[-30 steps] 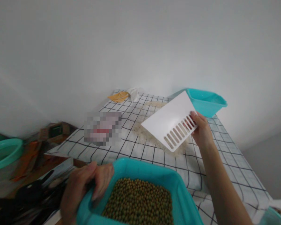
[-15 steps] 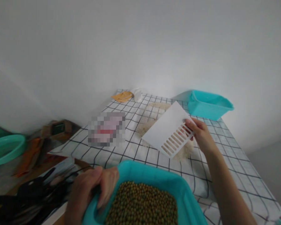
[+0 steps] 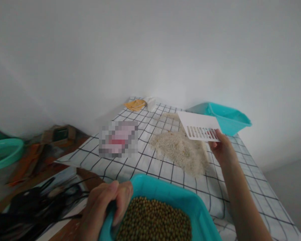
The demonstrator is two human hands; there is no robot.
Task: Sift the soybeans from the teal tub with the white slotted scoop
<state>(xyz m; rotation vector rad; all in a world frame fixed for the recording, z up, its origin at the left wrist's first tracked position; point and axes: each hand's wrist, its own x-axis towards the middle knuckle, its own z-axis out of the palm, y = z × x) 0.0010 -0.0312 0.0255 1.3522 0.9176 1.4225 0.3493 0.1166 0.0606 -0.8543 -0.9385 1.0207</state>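
Observation:
My left hand (image 3: 109, 204) is closed round the left rim of a teal tub (image 3: 165, 185) at the bottom of the view. Small round greenish-brown beans (image 3: 154, 219) fill much of the tub. My right hand (image 3: 222, 147) grips the slotted edge of a flat white plastic plate (image 3: 197, 122), tilted above the table. Beneath and left of the plate, a pale grainy heap (image 3: 182, 150) lies spread on the checked cloth (image 3: 140, 160). Thinner traces of the grains reach toward the back.
Behind my right hand stands another teal tub (image 3: 232, 118). A blurred-out pink item (image 3: 119, 137) lies left, with yellow material (image 3: 135, 104) and a white bundle (image 3: 151, 103) at the back. Black cables (image 3: 40, 204) and a green basin (image 3: 5, 152) are at left.
My right hand has raised the white plate and moved it right and back, turning it flatter. More of the grainy heap shows. My left hand still holds the tub.

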